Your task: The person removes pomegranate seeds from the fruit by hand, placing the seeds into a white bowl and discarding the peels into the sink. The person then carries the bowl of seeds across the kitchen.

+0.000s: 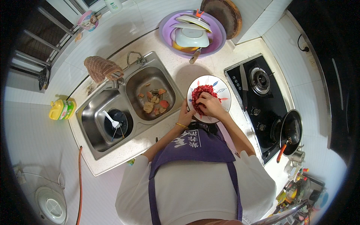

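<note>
A white plate point(223, 98) with a leaf or fish pattern is in front of my body. Red pomegranate seeds point(203, 89) lie heaped on it. My left hand point(185, 114) grips the plate's left rim, with a yellow bracelet on the wrist. Over the heap, my right hand point(209, 105) has its fingers bent down among the seeds; whether it pinches any is hidden. Pieces of pomegranate peel point(154, 102) lie around the drain in the right basin of the steel sink point(130, 128).
A black pot point(108, 128) with a white utensil stands in the left basin. Behind the plate is a purple basin point(220, 38) of dishes. A knife point(243, 81) lies on the gas stove point(247, 98), near a wok point(292, 132). A yellow detergent jug point(62, 109) stands left of the sink.
</note>
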Action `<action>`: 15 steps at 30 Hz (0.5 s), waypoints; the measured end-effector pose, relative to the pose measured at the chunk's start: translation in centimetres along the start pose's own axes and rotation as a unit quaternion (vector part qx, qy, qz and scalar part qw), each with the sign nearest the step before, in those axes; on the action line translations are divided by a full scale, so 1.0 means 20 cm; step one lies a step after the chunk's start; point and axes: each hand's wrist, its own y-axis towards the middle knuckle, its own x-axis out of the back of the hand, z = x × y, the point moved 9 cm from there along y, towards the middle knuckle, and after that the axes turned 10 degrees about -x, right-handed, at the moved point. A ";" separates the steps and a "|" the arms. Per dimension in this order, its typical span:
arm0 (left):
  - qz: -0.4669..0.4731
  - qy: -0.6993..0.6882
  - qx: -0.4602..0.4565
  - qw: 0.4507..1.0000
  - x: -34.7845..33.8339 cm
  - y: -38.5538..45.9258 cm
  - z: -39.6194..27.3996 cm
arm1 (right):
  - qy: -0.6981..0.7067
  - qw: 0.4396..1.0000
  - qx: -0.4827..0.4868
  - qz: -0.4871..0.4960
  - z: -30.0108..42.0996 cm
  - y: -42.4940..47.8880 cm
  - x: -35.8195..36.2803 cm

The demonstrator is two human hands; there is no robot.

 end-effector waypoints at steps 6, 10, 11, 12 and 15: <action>0.019 0.012 -0.031 0.999 0.01 0.01 0.04 | -0.006 1.000 0.011 0.010 0.01 0.00 -0.01; 0.022 0.001 -0.017 1.000 0.00 0.01 0.02 | 0.018 1.000 -0.004 0.000 0.02 -0.01 0.01; 0.018 -0.004 -0.010 1.000 -0.01 0.01 0.01 | 0.032 0.999 -0.007 -0.006 0.01 -0.01 0.02; 0.014 -0.009 -0.003 1.000 -0.02 0.00 -0.01 | 0.046 0.999 -0.010 -0.012 0.01 -0.01 0.02; 0.013 -0.015 0.006 1.000 -0.03 -0.01 -0.03 | 0.053 0.998 -0.009 -0.041 0.03 0.00 0.07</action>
